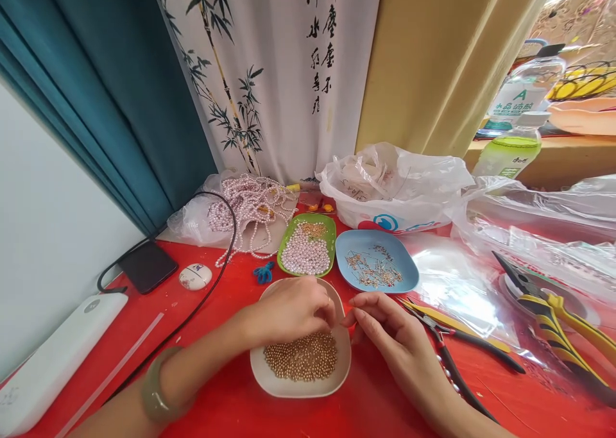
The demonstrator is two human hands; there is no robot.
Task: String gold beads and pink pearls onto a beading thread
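My left hand (301, 310) hangs over a white dish (301, 390) of small gold beads (303, 358), its fingers bent together and turned downward. Whatever sits in those fingertips is too small to make out. Just right of the dish's rim, my right hand (392, 332) pinches thumb and forefinger close to the left fingertips; any thing in that pinch cannot be made out. A few white pearls (447, 374) show in a row beside my right wrist. Behind the hands are a green tray (308, 255) of pale pink pearls and a blue tray (409, 274) with small metal pins.
Pink pearl strands (250, 207) are heaped at the back left. Thin-nosed pliers (476, 345) and yellow-black pliers (553, 322) lie on the right. A white plastic bag (399, 194) stands behind. Leftward are a black cable (212, 297), a phone (149, 266) and a white power strip (62, 361).
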